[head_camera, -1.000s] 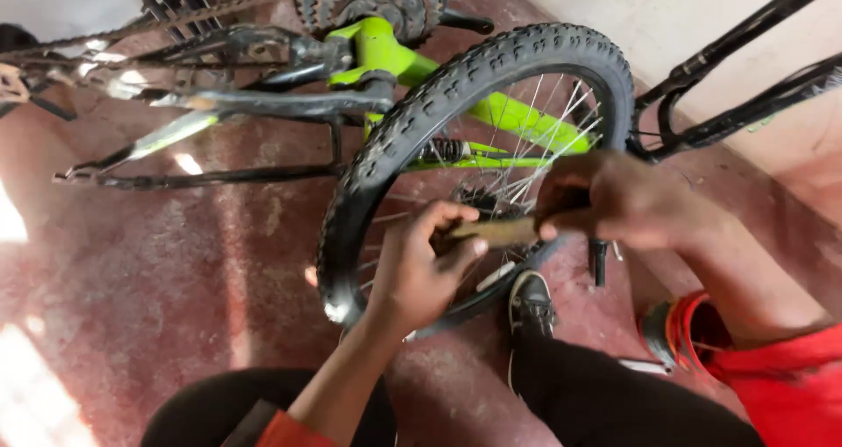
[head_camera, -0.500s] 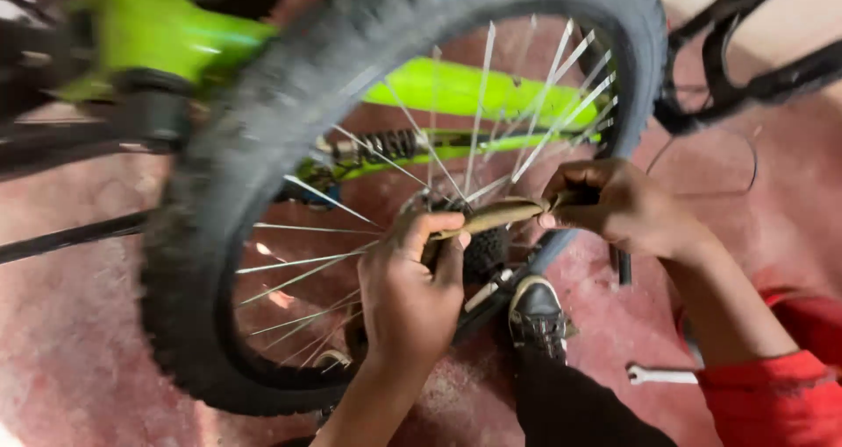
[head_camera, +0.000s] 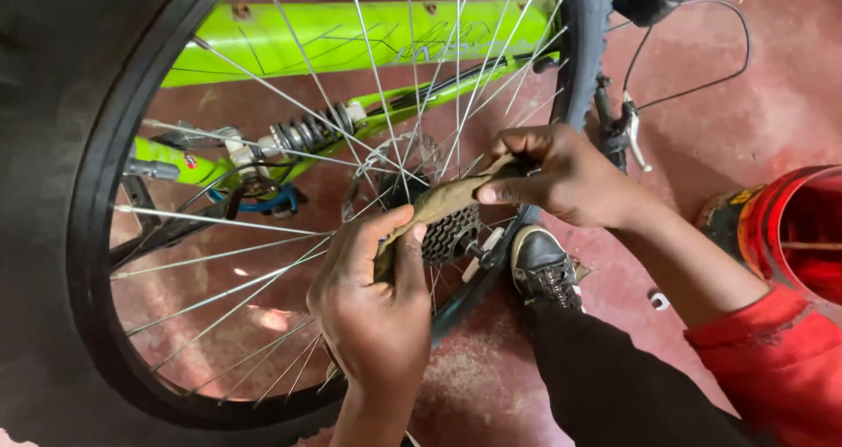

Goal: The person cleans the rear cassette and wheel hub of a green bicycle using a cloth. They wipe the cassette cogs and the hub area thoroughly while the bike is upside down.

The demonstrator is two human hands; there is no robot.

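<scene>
Two bare hands are seen at work on a bicycle wheel (head_camera: 105, 236), with a strip of dirty brown rag (head_camera: 443, 203) stretched between them. Nearest, low in the middle of the view, the left hand (head_camera: 373, 311) is closed around the near end of the rag, the thumb pressed over it and the fingers curled together beneath. Just to the right, a black trouser leg (head_camera: 614, 386) and a black shoe (head_camera: 542, 267) are seen on the red floor (head_camera: 772, 105), the shoe set beside the tyre. At the near right edge a red sleeve (head_camera: 781, 368) is seen, and beside it a red tub (head_camera: 794, 228) with a dark rim. A small metal piece (head_camera: 658, 300) lies on the floor between the shoe and the tub.

Farther in, the rag is drawn taut across the toothed black cog cluster (head_camera: 449, 235) at the wheel's hub, touching its upper side. The far end of the rag is pinched by the right hand (head_camera: 561, 177), thumb and fingertips pressed together on it, the hand resting close to the tyre's inner edge. Silver spokes (head_camera: 263, 105) fan out from the hub around both hands.

Beyond the spokes, a coiled spring shock (head_camera: 307, 131) is seen to the left, fixed to the lime-green frame (head_camera: 351, 43), which runs across the far side. At the far right, a brake lever (head_camera: 633, 135) and a thin black cable (head_camera: 728, 70) are seen over the floor.
</scene>
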